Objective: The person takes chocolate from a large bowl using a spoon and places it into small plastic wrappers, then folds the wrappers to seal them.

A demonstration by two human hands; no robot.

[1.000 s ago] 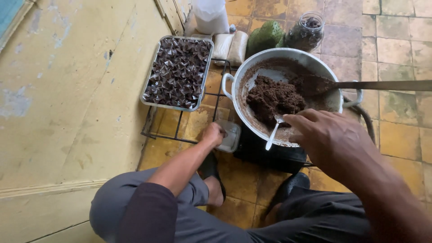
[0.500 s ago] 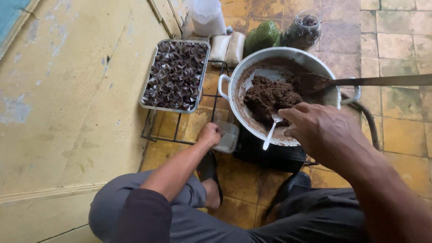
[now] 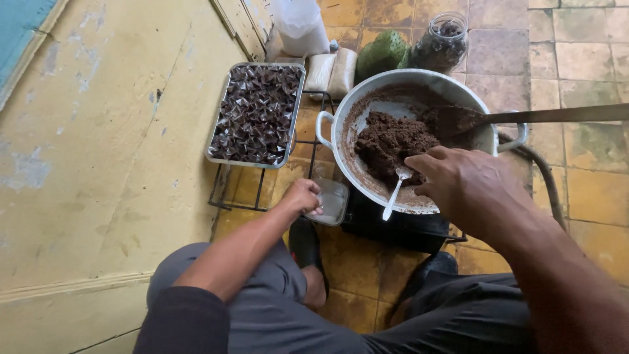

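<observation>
The right hand (image 3: 475,187) is seen over the near rim of the metal pot (image 3: 419,82), fingers closed on a white spoon (image 3: 395,190). The spoon's long axis runs from the fingers down and toward the person's left, its handle end hanging past the pot's near edge, its bowl end under the fingertips beside the brown paste (image 3: 393,141). Open pot floor is left beyond the fingers; a long metal spatula (image 3: 557,116) crosses the far right rim, well apart from the hand. The left hand (image 3: 303,195) is curled on the edge of a small clear container (image 3: 332,202), just beside the pot's near-left wall. Beyond it, a tray of dark folded pieces (image 3: 257,111) is set on a wire rack (image 3: 226,190). Compared with half a second earlier, both hands are placed much as before.
</observation>
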